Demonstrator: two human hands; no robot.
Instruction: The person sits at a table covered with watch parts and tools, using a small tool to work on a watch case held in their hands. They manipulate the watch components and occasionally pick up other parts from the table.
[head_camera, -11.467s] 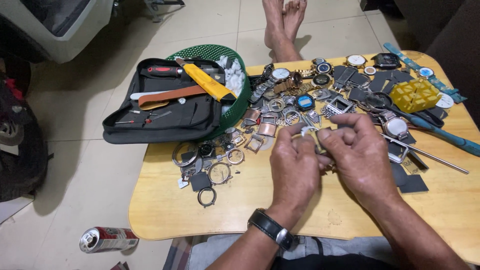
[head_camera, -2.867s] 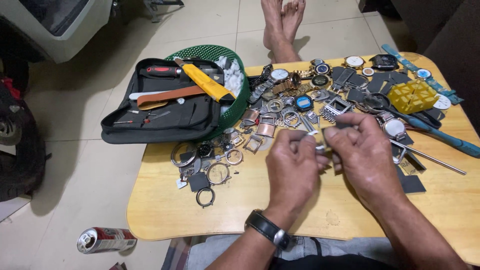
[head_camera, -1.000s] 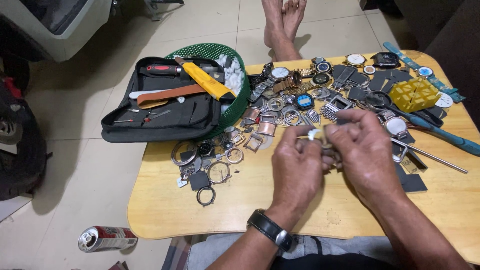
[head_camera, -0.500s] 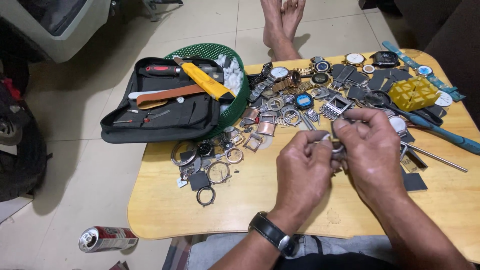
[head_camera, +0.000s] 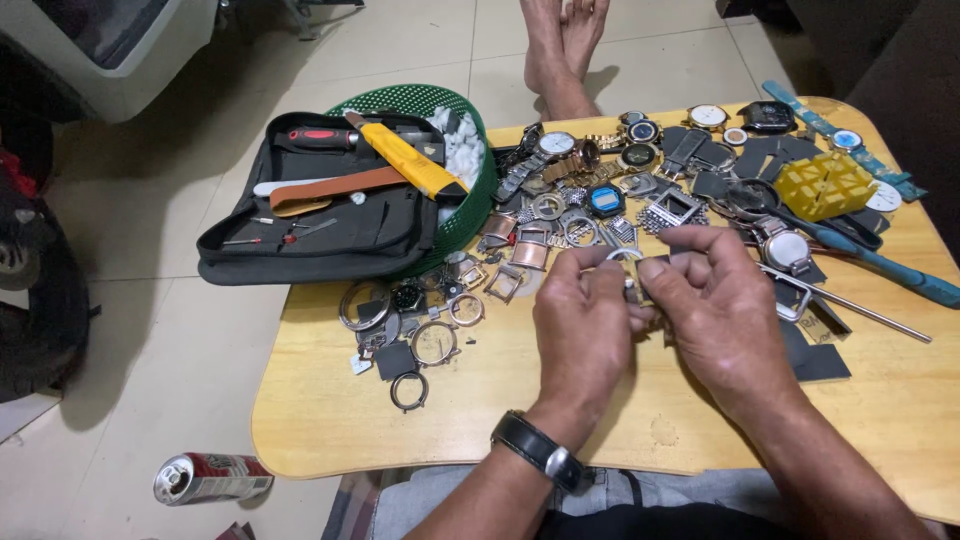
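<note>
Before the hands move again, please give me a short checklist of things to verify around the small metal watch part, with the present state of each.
1. Small metal watch part pinched by both hands: ok, the left hand and right hand meet on it.
2. Part held over the light wooden table, not past its edge: ok.
3. Exact fingertip grip: cannot tell, fingers cover most of it.
4. Bare table under the hands: ok; the loose metal rings lie apart to the left.
5. Long blue-handled tool away from the right hand: ok.
6. Black zip tool case fully supported: not ok, it overhangs the table's left edge.
</note>
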